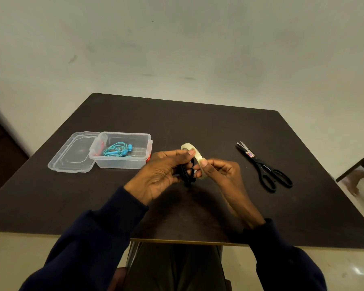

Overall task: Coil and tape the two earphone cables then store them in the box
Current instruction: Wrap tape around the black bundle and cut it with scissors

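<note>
Holding both items up over the middle of the surface (198,127), nearer its front edge than its far edge; left hand (162,171) has its fingers (190,152) curled round the black earphone cable (186,173), which looks bunched into a coil, kept pinched so the loops do not spring apart; the same hand's thumb also presses on the top of the tape roll (194,156), steadying it right against the coil; right hand (216,171) pinches the lower rim of the roll between thumb and forefinger, other fingers loosely curled, probably hunting for or peeling the free tape end; cannot tell whether any tape is pulled out yet; roll held on edge so the strip can come off straight onto the bundle.

Box (122,162) sits open toward the left edge of the surface, with its lid (72,154) lying flat just beside it on the left, touching or nearly so; blue earphone cable (116,151) already lies coiled inside the box, so that half looks done; whether it is taped is too small to tell.

Scissors (265,166) lie closed toward the right edge, well apart from the hands, within reach of the right hand for cutting the strip.

Step in hand, by my reading: taping the second coil; storing it not yet done; risk is the coil loosening while one hand does two jobs.
</note>
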The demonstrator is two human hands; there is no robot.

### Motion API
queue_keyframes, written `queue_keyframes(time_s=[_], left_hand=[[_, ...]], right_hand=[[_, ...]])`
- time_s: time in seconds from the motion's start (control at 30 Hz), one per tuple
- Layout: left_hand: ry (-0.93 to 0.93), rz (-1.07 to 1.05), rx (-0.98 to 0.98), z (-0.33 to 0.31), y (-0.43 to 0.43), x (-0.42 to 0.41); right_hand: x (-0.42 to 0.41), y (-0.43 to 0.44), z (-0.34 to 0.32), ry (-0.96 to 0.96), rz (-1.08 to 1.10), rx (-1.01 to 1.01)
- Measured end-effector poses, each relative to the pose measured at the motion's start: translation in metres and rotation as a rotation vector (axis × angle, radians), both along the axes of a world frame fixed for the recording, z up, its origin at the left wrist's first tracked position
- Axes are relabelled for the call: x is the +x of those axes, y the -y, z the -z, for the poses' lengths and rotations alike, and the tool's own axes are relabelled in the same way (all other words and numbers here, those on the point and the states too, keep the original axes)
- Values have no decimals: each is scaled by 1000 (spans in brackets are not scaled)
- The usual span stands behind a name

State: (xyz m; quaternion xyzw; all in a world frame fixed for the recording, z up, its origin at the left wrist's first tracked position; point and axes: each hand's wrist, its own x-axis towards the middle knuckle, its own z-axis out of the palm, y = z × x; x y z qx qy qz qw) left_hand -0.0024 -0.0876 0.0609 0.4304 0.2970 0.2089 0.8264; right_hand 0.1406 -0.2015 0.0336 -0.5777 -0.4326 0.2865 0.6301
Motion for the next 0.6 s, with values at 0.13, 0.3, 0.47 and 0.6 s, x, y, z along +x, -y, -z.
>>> queue_keyframes(time_s=[0.13, 0.3, 0.47, 0.6], left_hand=[[8, -9, -23, 1, -1, -1], [21, -8, -73, 3, -4, -2], [0, -6, -97, 2, -7, -4], [6, -7, -92, 2, -6, -5]], right_hand=[[0, 1, 0, -9, -27, 24], [3, 5, 1, 4, -108, 32], [6, 8, 2, 23, -167, -2], [4, 9, 0, 46, -172, 10]])
